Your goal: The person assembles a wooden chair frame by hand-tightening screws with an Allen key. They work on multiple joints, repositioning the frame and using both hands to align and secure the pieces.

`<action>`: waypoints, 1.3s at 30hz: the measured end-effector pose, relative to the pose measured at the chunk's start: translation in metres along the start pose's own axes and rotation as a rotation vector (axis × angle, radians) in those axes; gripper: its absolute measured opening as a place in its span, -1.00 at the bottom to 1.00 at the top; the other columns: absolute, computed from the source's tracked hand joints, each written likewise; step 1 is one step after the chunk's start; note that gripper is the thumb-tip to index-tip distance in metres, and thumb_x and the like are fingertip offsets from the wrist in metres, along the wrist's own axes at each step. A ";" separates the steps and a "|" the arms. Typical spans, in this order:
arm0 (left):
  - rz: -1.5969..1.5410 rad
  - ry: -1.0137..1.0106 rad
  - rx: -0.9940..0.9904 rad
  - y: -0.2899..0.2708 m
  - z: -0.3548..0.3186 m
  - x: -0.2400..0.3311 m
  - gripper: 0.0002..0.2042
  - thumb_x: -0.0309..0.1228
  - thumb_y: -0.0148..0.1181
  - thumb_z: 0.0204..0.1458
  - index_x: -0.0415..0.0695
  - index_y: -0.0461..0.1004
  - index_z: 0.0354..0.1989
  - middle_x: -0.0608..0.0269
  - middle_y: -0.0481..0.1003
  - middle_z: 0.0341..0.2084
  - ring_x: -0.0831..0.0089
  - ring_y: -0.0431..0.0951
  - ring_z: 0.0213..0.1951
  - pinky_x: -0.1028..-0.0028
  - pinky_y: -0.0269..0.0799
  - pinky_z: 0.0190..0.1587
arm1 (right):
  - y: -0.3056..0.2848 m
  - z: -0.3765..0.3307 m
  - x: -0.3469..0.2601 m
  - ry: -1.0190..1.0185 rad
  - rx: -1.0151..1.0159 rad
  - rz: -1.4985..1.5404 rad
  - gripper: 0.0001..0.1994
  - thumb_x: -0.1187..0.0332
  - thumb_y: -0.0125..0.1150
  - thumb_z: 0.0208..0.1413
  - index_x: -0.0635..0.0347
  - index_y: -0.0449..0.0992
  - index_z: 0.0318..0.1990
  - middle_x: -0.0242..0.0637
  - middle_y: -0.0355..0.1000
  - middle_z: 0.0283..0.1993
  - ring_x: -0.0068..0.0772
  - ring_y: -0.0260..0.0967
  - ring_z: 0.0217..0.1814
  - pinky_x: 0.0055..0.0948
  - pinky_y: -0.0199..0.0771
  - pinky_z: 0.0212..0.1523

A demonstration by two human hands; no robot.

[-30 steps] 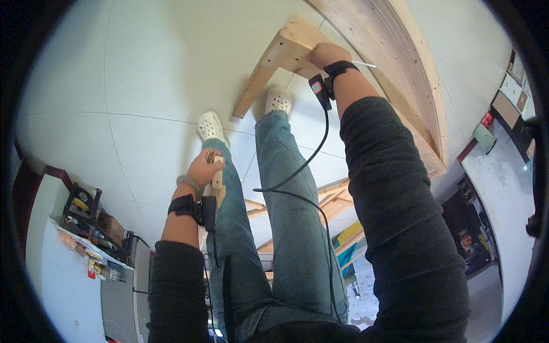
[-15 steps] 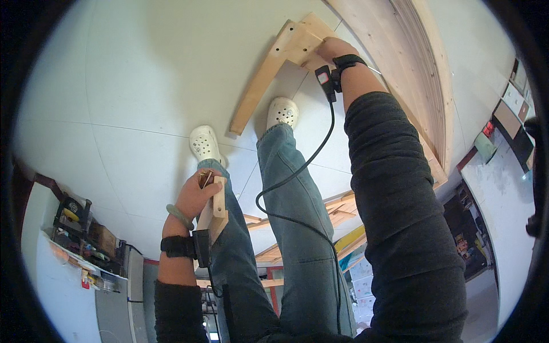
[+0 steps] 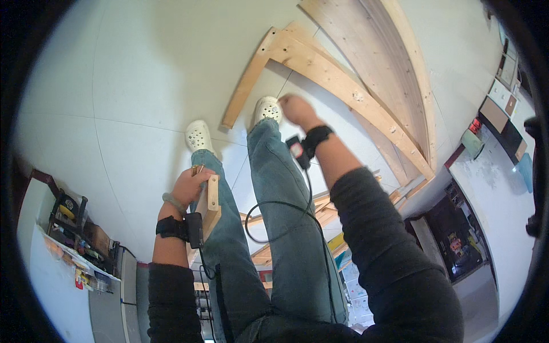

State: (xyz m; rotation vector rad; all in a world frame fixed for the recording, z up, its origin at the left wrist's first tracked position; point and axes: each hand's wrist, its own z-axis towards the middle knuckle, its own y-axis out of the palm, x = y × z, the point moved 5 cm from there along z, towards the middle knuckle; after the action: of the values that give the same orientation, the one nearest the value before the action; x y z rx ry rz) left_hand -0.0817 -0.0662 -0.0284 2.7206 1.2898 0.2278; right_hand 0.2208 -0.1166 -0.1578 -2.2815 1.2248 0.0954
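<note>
My left hand (image 3: 191,186) is closed around a narrow wooden board (image 3: 213,197) with holes in its end, held upright beside my left leg. Small brass-coloured metal pieces show at the same hand's fingers, too small to tell exactly. My right hand (image 3: 297,111) is in the air near my right shoe, blurred by motion; its fingers look bent, and whether they hold anything cannot be made out. Beyond it lies a wooden frame, its short leg (image 3: 246,86) joined at a corner to a long rail (image 3: 357,96). Dark holes mark that corner.
Wide wooden panels (image 3: 394,51) lie at the upper right, beyond the rail. More wooden slats (image 3: 326,212) are behind my legs. A black cable (image 3: 251,212) loops from my right wrist across my legs. My white clogs (image 3: 198,136) stand on the tiled floor.
My right hand has come off the frame's corner and moved nearer, toward my right shoe. The rail it covered is now visible. My left hand still grips the board.
</note>
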 end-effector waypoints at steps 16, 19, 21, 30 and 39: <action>-0.310 0.052 -0.192 0.010 -0.064 -0.035 -0.84 -0.45 0.01 0.06 -0.12 0.34 -0.17 0.48 0.26 -0.70 0.74 0.14 -0.77 0.69 -0.01 -0.76 | 0.047 -0.230 -0.145 -0.131 -0.532 0.567 -0.48 0.00 0.18 -0.01 0.31 0.38 -0.09 -0.31 0.38 -0.46 -0.58 0.30 -0.46 -0.54 0.34 -0.43; -0.337 0.062 -0.217 0.007 -0.067 -0.038 -0.83 -0.44 0.01 0.06 -0.11 0.34 -0.16 0.48 0.27 -0.68 0.75 0.12 -0.76 0.70 -0.02 -0.76 | 0.056 -0.233 -0.139 -0.040 -0.530 0.605 -0.47 0.03 0.19 0.00 0.29 0.34 -0.02 -0.33 0.38 -0.42 -0.58 0.30 -0.42 -0.56 0.34 -0.37; -0.367 0.074 -0.254 0.009 -0.065 -0.042 -0.81 -0.45 0.02 0.06 -0.09 0.34 -0.14 0.48 0.28 -0.65 0.75 0.10 -0.76 0.70 -0.03 -0.75 | 0.064 -0.232 -0.136 0.009 -0.492 0.661 -0.38 -0.06 0.18 -0.04 0.33 0.32 -0.02 -0.24 0.41 -0.40 -0.53 0.36 -0.42 -0.53 0.35 -0.35; -0.074 0.554 0.015 0.004 -0.063 -0.063 -0.64 -0.58 -0.03 -0.05 -0.14 0.31 0.00 0.21 0.44 -0.09 0.47 0.45 -0.25 0.55 0.32 -0.20 | 0.085 -0.201 -0.128 0.009 -0.393 0.355 -0.51 0.30 0.09 -0.03 0.33 0.26 0.07 -0.14 0.37 -0.10 -0.42 0.31 -0.08 -0.51 0.29 -0.07; -0.303 0.300 0.642 -0.024 -0.149 -0.234 -0.77 -0.52 -0.06 0.07 -0.24 0.33 -0.09 0.13 0.48 -0.27 0.46 0.49 -0.24 0.50 0.33 -0.13 | 0.104 -0.067 -0.129 -0.214 -0.353 -0.472 -0.67 0.25 -0.02 -0.04 0.25 0.49 -0.18 -0.02 0.45 -0.20 -0.05 0.40 -0.11 -0.25 0.37 -0.10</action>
State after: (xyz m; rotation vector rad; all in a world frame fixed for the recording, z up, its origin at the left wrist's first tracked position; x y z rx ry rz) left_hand -0.2739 -0.2264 0.0941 2.9988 2.1580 0.2259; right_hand 0.0508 -0.0977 -0.1060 -2.7175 0.5724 0.3948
